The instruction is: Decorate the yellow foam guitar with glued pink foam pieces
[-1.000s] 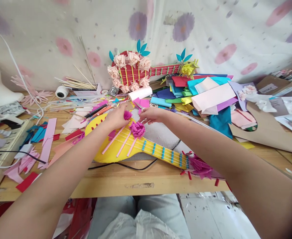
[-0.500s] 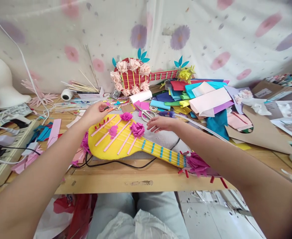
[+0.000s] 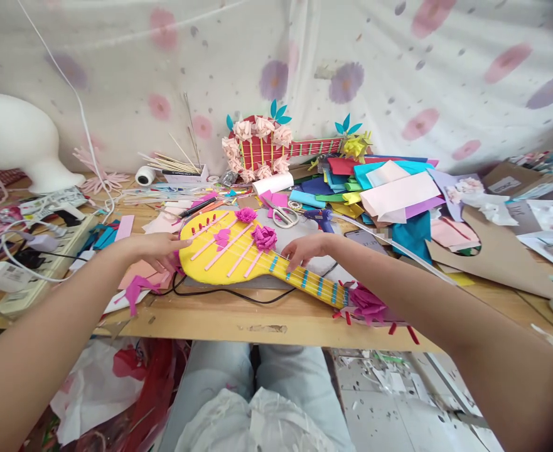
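My left hand [image 3: 156,248] lay flat with its fingers loosely spread, pinching nothing, the fingertips touching the rounded left edge of the yellow paper guitar with pink strips and magenta paper roses [image 3: 229,254]. My right hand [image 3: 306,247] rested palm down on the neck just where it left the body, fingers slightly curled over the blue frets, also gripping nothing.

The guitar lay flat on the wooden table [image 3: 238,323] between my two hands, its long axis running from the body at the left to the head at the lower right, where a magenta paper tuft [image 3: 366,303] sat near the table's front edge. So the body was nearer my left hand and the neck nearer my right. A black cable [image 3: 224,294] curved out from under the body.

Beyond it lay silver scissors [image 3: 284,215] and a blue glue gun [image 3: 321,216], just behind the guitar. At the back, a small white open box [image 3: 189,176] held thin wooden sticks [image 3: 169,162], some lying, some leaning up. A red paper guitar with pale pink flowers [image 3: 262,149] stood against the flowered cloth, beside a heap of coloured paper sheets [image 3: 384,185].
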`<state>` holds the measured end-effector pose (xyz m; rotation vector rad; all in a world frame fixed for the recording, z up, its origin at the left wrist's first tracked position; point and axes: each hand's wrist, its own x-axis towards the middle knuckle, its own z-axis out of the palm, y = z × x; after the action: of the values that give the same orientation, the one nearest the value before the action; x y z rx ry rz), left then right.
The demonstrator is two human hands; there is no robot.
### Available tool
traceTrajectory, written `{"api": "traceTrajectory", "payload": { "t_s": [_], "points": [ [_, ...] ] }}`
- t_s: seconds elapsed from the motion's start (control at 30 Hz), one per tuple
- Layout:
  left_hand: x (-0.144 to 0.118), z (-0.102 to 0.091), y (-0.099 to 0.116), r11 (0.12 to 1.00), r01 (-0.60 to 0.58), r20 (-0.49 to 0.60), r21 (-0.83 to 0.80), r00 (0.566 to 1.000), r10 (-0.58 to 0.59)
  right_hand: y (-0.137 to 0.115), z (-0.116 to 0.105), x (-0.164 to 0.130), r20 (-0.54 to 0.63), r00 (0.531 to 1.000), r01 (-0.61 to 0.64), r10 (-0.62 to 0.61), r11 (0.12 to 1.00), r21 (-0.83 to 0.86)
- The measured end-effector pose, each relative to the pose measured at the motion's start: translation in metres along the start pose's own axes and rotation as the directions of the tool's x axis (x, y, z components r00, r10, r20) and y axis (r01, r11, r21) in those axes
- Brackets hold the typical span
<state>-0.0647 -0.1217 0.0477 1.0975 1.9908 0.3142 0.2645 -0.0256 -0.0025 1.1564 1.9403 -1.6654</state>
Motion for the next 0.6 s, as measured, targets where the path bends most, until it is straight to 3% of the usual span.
{"api": "traceTrajectory", "payload": {
  "t_s": [0.1,0.27,0.43,0.6],
  "points": [
    [-0.005,0.009,0.007,0.995,0.042,0.135,-0.093,0.990,-0.029,0.001,0.007,-0.003,0.016,1.000,0.003,-0.004,0.998,0.058],
    [0.006,0.008,0.030,0.935,-0.088,-0.026,-0.343,0.996,0.084,0.001,0.010,-0.006,0.057,0.997,0.037,-0.049,0.981,0.188],
    [0.027,0.017,0.056,0.839,-0.175,-0.225,-0.516,0.972,0.064,-0.004,0.016,-0.001,-0.103,0.993,0.097,-0.063,0.927,0.362],
    [0.043,0.038,0.063,0.787,-0.201,-0.291,-0.583,0.956,0.029,-0.015,0.036,0.008,-0.208,0.973,0.183,-0.096,0.872,0.453]
  ]
}}
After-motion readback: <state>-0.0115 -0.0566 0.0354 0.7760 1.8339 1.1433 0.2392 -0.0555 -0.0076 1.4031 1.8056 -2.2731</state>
